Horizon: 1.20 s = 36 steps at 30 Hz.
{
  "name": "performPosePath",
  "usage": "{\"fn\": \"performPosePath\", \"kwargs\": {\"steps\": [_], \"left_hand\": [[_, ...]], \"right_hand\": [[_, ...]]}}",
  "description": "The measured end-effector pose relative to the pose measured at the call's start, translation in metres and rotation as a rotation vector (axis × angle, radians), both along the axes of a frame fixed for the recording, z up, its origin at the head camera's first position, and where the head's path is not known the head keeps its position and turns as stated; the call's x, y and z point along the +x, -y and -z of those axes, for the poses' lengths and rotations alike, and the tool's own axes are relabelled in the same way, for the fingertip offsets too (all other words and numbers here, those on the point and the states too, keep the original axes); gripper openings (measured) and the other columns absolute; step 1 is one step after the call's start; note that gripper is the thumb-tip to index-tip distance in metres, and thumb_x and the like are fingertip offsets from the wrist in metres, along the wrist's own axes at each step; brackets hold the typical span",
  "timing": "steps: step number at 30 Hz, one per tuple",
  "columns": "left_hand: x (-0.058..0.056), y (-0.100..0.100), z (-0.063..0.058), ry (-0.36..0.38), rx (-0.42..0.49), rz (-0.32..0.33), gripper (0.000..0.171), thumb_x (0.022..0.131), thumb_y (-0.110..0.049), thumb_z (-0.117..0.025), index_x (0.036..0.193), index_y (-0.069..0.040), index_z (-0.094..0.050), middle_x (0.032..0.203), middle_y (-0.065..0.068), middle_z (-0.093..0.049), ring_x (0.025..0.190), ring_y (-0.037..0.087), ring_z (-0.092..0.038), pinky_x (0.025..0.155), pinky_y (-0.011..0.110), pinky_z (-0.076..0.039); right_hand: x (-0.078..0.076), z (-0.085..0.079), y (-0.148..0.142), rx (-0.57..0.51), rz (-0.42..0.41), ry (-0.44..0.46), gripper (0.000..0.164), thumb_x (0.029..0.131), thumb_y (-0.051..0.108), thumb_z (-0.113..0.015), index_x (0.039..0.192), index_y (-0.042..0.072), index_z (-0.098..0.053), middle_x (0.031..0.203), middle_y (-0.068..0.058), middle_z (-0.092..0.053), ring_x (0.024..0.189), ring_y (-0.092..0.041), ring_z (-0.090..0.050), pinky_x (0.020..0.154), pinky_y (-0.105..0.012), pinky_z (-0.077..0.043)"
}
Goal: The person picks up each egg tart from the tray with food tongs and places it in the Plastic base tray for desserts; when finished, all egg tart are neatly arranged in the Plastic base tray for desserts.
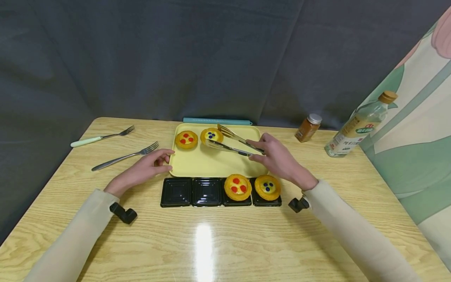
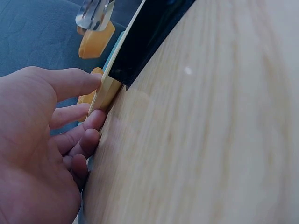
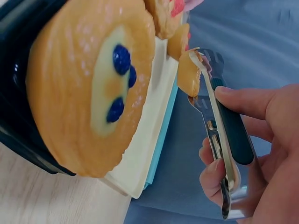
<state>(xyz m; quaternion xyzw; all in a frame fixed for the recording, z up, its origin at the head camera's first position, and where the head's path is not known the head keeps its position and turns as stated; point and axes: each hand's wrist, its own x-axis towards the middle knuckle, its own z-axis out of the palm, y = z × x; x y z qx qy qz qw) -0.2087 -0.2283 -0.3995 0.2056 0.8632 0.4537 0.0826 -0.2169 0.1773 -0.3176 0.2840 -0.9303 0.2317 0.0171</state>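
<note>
Curtain: dark, I see it hanging beyond the left hand and the right hand.
Surface: pale wood, beneath both hands.
Yellow tray: between the hands, its left rim against the left fingertips.
Black containers: four in a row between the hands, on the wearer's side of the tray.
Bottle: well to the right of the right hand.
Right hand: I have it grasping the tongs, thumb pressed on a dark handle.
Left hand: released, fingers loosely bent, tips touching the tray.
Forks: two, left of the left hand, one pale-green handled.
Spice jar: right of the right hand, nearer than the bottle.
Blue-dotted tart: left of the right hand, between the tongs' tips; I cannot tell whether it is lifted.
Red-dotted tart: on the tray, just beyond the left hand.
Other tarts: one red-dotted, one blue-dotted, in the two containers nearest the right hand.
</note>
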Motion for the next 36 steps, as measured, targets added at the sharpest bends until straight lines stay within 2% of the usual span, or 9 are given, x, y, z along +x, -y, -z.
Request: {"fn": "performPosePath", "kwargs": {"steps": [15,24,36], "left_hand": [[-0.002,0.001,0.003,0.001,-0.028,-0.009,0.053,0.101,-0.018,-0.065,0.146,0.003,-0.045,0.109,0.011,-0.052,0.094,0.024,-0.047,0.08,0.033,-0.041],[-0.002,0.001,0.004,-0.007,-0.015,-0.005,0.053,0.1,-0.017,-0.065,0.145,0.004,-0.046,0.108,0.011,-0.052,0.093,0.024,-0.046,0.079,0.032,-0.041],[0.0,0.0,0.0,0.007,-0.005,-0.014,0.053,0.1,-0.017,-0.066,0.145,0.004,-0.046,0.109,0.012,-0.052,0.094,0.024,-0.046,0.079,0.033,-0.04]], "right_hand": [[0.033,-0.006,-0.003,-0.024,-0.017,0.003,0.053,0.095,0.016,-0.073,0.145,0.01,-0.055,0.088,-0.01,-0.04,0.071,-0.02,-0.036,0.061,-0.033,-0.032],[0.046,-0.002,-0.008,-0.007,-0.013,0.004,0.053,0.094,0.014,-0.074,0.144,0.012,-0.056,0.089,-0.009,-0.045,0.071,-0.019,-0.038,0.057,-0.03,-0.033],[0.066,0.003,-0.017,-0.041,-0.03,0.018,0.052,0.094,0.015,-0.074,0.143,0.013,-0.057,0.087,-0.004,-0.041,0.069,-0.016,-0.037,0.057,-0.029,-0.033]]}}
